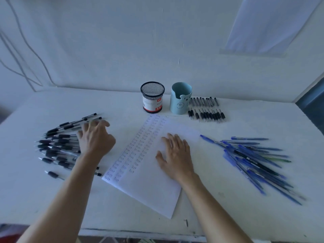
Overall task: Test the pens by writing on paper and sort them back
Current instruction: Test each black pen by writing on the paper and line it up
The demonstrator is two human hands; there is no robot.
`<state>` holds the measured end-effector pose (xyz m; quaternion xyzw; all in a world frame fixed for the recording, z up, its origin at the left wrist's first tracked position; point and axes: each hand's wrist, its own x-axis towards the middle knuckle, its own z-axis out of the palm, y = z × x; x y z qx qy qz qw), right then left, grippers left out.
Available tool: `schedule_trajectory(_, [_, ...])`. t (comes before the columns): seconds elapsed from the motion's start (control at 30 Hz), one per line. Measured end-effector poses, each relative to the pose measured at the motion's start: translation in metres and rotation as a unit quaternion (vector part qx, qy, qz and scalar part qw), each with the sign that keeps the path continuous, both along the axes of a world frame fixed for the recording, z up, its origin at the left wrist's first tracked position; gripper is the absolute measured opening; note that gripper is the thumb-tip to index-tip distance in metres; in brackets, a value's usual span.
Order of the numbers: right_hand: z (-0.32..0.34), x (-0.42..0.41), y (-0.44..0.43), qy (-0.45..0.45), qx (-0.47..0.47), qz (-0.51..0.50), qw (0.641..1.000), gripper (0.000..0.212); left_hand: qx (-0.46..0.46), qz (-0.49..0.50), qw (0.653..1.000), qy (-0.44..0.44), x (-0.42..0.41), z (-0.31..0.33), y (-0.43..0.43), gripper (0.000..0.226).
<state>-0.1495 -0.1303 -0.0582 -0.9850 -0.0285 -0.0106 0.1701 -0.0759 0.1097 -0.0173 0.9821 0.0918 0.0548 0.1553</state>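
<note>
At the back of the white tabletop (228, 214) stand a black wire-mesh cup with a red and white label (152, 98) and, just to its right, a pale blue cup with a bear face (180, 99). Beside the blue cup, a tidy row of black-grip pens (206, 110) lies side by side. On the wall behind, grey cables (26, 50) hang at the left and a pale translucent sheet (270, 25) at the upper right.

The left hand (95, 137) hovers low over the left side of the tabletop, its fingers spread and lightly bent, the tips reaching onto a loose fan of clear pens with black grips (57, 144). No pen is closed in its fingers, and the forearm covers the near ends of several pens. One more black-grip pen (53, 174) lies apart at the near edge of that fan.

The right hand (175, 155) rests flat, fingers straight and slightly apart, on a white sheet of paper (150, 190) set at a slant in the middle. It holds nothing. Columns of small handwritten words fill the sheet's left part, between the two hands.

A heap of blue pens (254, 160) lies crosswise to the right of the sheet, well apart from the right hand, with a dark pen and a green one among them
</note>
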Motion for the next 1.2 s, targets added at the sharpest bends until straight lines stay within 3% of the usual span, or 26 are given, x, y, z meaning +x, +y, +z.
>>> schedule_trajectory(0.07, [-0.001, 0.000, 0.001, -0.022, 0.004, -0.007, 1.000, 0.083, 0.023, 0.040, 0.999, 0.019, -0.005, 0.001, 0.008, 0.052])
schedule_trajectory(0.23, [-0.005, 0.001, 0.001, -0.028, 0.003, -0.013, 1.000, 0.080, 0.037, 0.037, 0.999, 0.007, -0.013, -0.009, 0.019, 0.029])
schedule_trajectory(0.37, [-0.004, 0.001, 0.001, -0.037, 0.009, -0.022, 0.999, 0.080, 0.018, -0.013, 0.997, -0.077, -0.014, -0.015, 0.021, 0.016])
schedule_trajectory(0.43, [-0.003, 0.000, 0.001, -0.028, 0.007, -0.018, 0.999, 0.083, -0.006, -0.070, 0.983, -0.170, -0.014, -0.017, 0.019, 0.013])
schedule_trajectory(0.53, [-0.002, -0.002, 0.001, -0.018, -0.006, -0.013, 1.000, 0.087, -0.073, -0.157, 0.940, -0.293, -0.019, -0.011, 0.007, 0.015])
schedule_trajectory(0.67, [-0.002, -0.004, 0.003, -0.016, -0.012, -0.018, 1.000, 0.087, -0.282, -0.163, 0.886, -0.329, -0.037, 0.016, -0.023, 0.012])
schedule_trajectory(0.77, [-0.002, -0.005, 0.004, -0.014, -0.013, -0.025, 1.000, 0.084, -0.554, -0.103, 0.781, -0.269, -0.045, 0.031, -0.042, 0.019])
schedule_trajectory(0.87, [-0.002, -0.005, 0.005, -0.015, -0.015, -0.028, 0.999, 0.084, -0.701, -0.066, 0.695, -0.147, -0.047, 0.036, -0.049, 0.030])
schedule_trajectory(0.93, [-0.002, -0.005, 0.005, -0.014, -0.014, -0.030, 0.999, 0.084, -0.765, -0.050, 0.638, -0.076, -0.050, 0.038, -0.053, 0.045])
schedule_trajectory(1.0, [-0.002, -0.005, 0.005, -0.011, -0.016, -0.030, 0.999, 0.085, -0.796, -0.032, 0.603, -0.039, -0.053, 0.039, -0.055, 0.049])
schedule_trajectory(1.2, [-0.001, -0.005, 0.005, -0.011, -0.018, -0.028, 0.999, 0.079, -0.830, 0.012, 0.558, -0.016, -0.056, 0.035, -0.057, 0.028])
